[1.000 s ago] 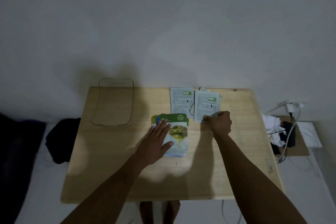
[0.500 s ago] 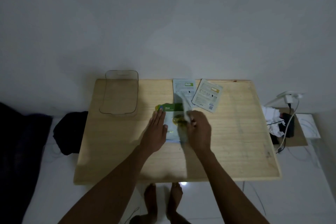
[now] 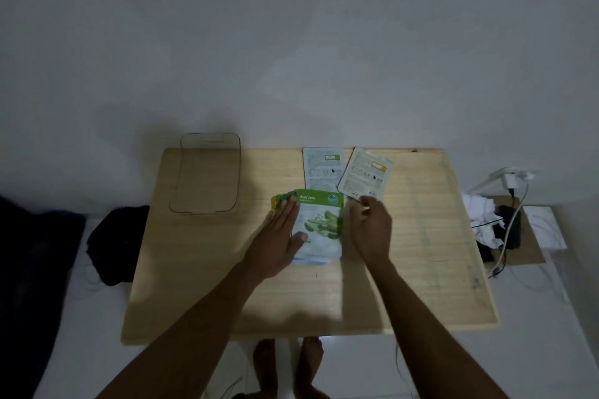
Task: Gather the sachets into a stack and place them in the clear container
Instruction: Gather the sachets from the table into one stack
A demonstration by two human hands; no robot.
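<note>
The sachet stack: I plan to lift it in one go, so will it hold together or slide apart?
The sachet stack is already fanned at its top-left corner under the left hand, so the layers probably slip easily. The flat, glossy-looking packs likely flex; gripping both sides seems wise.

Top sachet [image 3: 319, 223] of the stack reads "Aloe Vera" (green band) — nothing else legible.

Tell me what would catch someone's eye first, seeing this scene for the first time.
Most likely the green Aloe Vera sachet topping a stack at the middle of the wooden table, with the left hand flat on it and the right hand beside it. Behind it, two pale sachets lie back side up near the far edge. The clear container sits empty at the far left corner.
</note>
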